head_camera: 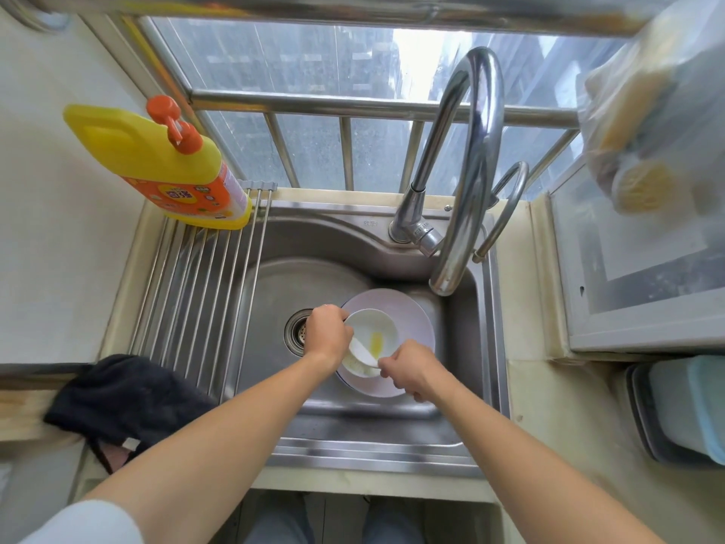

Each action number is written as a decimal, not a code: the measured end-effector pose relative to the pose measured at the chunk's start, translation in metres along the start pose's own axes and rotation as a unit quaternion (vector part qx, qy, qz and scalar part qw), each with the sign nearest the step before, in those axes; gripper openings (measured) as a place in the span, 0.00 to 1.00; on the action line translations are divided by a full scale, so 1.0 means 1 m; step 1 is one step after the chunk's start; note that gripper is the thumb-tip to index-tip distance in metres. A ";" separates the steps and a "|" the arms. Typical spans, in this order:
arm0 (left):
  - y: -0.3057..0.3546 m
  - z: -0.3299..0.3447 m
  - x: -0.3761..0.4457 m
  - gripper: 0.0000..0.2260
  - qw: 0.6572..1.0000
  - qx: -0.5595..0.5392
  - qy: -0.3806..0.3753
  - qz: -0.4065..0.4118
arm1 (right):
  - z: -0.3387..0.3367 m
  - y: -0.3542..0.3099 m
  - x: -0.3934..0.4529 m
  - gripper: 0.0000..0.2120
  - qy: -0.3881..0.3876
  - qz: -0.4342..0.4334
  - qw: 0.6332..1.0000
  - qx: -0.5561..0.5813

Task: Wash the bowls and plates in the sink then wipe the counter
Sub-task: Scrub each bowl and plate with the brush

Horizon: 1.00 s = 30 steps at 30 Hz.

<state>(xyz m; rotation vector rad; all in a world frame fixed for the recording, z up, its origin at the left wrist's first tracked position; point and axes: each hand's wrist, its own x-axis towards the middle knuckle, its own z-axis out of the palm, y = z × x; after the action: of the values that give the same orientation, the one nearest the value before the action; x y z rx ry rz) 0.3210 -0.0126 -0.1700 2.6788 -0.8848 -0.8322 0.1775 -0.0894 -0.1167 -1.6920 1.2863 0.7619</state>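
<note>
A small white bowl [376, 331] with a yellow smear inside sits tilted over a pale plate [416, 320] in the steel sink [274, 292]. My left hand [327, 333] grips the bowl's left rim. My right hand [410, 369] pinches the near end of a white spoon [363, 353] that lies across the bowl's front edge. More white dishware shows under the bowl near the plate's front, partly hidden by my hands.
A chrome faucet [467, 182] arches over the sink's right side, with no water running. A yellow detergent bottle [172, 166] stands on the roll-up rack [204, 292] at left. A dark cloth [125, 402] hangs over the left counter edge. Stacked containers [690, 410] sit at right.
</note>
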 end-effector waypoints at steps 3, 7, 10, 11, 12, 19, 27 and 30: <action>0.003 -0.005 0.000 0.08 0.998 0.037 -0.016 0.039 | -0.015 0.009 0.000 0.10 0.073 -0.043 0.982 -0.166; 0.001 -0.007 0.008 0.09 0.991 0.063 -0.016 0.114 | -0.011 0.006 -0.013 0.14 0.192 -0.180 0.869 -0.418; 0.003 -0.001 -0.001 0.13 0.994 0.017 -0.017 0.103 | 0.008 0.002 -0.017 0.16 0.164 -0.142 0.897 -0.385; 0.002 0.003 -0.008 0.14 0.997 0.001 -0.029 0.072 | 0.013 0.002 -0.016 0.16 0.163 -0.122 0.907 -0.369; 0.002 0.008 -0.016 0.16 0.998 -0.014 -0.045 0.034 | 0.015 0.003 -0.015 0.16 0.166 -0.104 0.917 -0.347; 0.003 0.014 -0.028 0.16 0.994 -0.047 -0.091 -0.045 | 0.021 0.005 -0.007 0.15 0.032 0.022 0.999 0.034; 0.001 0.003 -0.018 0.15 0.994 0.027 -0.102 0.024 | 0.008 0.004 -0.023 0.15 0.194 -0.167 0.890 -0.377; 0.005 0.003 -0.015 0.22 0.996 0.026 -0.082 0.036 | 0.025 0.003 -0.025 0.14 0.137 -0.129 0.921 -0.341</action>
<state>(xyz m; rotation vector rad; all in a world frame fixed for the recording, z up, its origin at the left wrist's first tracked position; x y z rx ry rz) 0.3074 -0.0074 -0.1641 2.6331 -1.0464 -1.0384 0.1679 -0.0563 -0.1077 -2.5476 0.9927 0.8955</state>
